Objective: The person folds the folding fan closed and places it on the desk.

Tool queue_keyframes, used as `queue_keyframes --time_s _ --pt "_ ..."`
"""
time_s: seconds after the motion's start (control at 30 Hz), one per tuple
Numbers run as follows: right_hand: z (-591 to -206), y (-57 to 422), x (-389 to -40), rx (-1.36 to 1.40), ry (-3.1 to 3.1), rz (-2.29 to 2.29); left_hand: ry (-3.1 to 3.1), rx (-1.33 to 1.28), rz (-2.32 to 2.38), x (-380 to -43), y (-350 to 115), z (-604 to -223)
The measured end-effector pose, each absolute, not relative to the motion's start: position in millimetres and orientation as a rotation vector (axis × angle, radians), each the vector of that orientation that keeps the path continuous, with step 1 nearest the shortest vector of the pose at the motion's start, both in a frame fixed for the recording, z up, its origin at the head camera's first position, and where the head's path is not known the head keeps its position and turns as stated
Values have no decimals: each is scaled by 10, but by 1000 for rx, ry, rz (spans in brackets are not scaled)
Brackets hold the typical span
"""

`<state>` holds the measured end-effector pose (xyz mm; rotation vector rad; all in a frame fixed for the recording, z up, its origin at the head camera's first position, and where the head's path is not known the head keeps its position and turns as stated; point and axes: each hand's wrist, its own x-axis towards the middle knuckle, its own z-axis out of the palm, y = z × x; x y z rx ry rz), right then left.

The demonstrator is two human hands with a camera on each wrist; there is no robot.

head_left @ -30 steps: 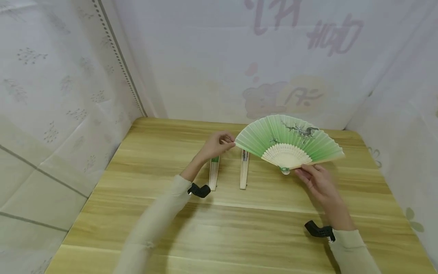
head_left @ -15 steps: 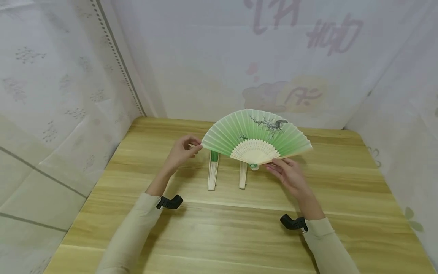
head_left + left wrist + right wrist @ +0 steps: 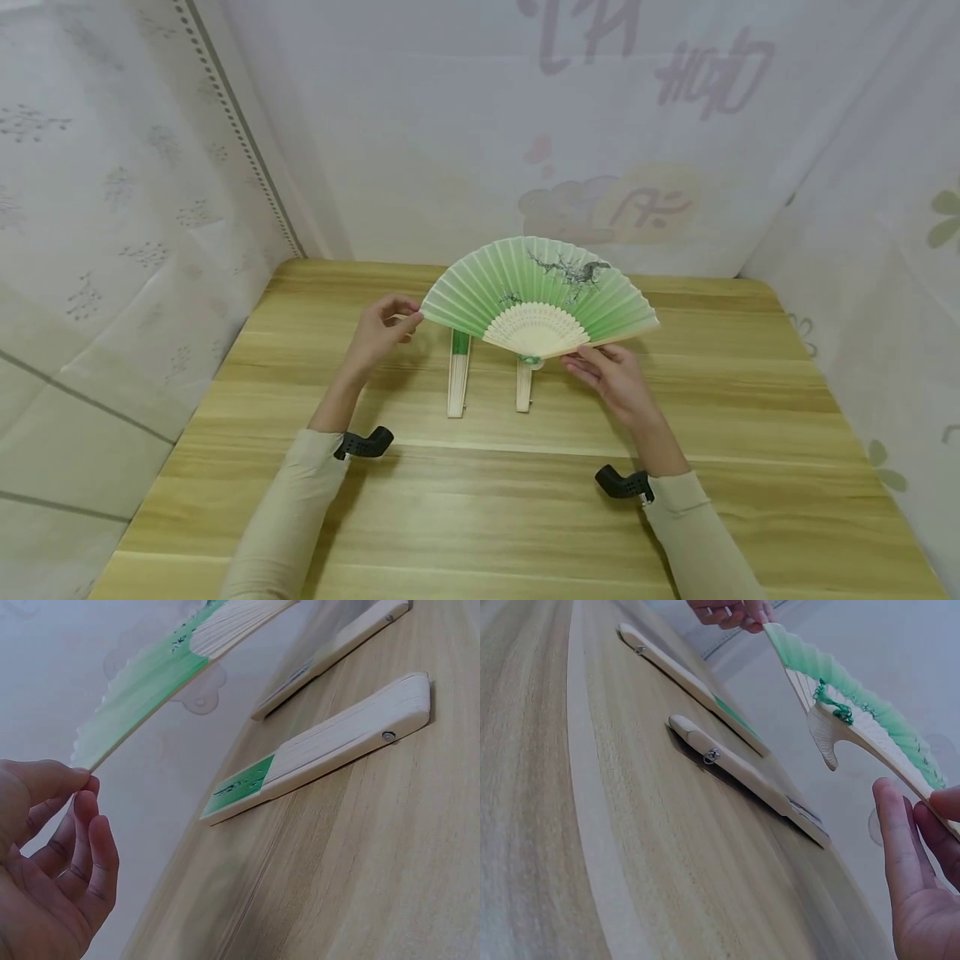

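A green folding fan, spread wide and printed with a dark branch, is held up above the far part of the table. My left hand pinches its left outer tip between thumb and forefinger; the left wrist view shows that pinch on the fan, the other fingers loosely bent. With thumb and fingers my right hand grips the lower right guard stick near the pivot. A green cord is tied at the pivot. Below lie two closed fans: one with a green band, another partly hidden behind the spread fan.
The wooden table meets a pale printed cloth hanging at the back, with cloth on both sides too. Black camera mounts sit on both wrists, above the table.
Both hands have carried the spread fan to the left, so it now overhangs the right closed fan. It stays spread in both hands, and the view has shifted slightly.
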<state>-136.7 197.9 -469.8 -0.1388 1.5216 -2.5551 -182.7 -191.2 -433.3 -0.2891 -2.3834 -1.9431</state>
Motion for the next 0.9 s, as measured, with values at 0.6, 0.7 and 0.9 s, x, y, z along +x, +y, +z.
queue_keyframes --time_s 0.6,0.7,0.9 --pt "-4630 1901 -1361 -135 1819 -2449 -2273 -240 -2023 -1900 -1817 -4369" --pt "-4614 1898 -1375 -169 1868 -2412 -2258 -239 -2030 -1910 -1766 -4344" --pt "-4593 1870 -1397 -200 1912 -2371 -2249 -226 -2039 -1952 -1700 -4328"
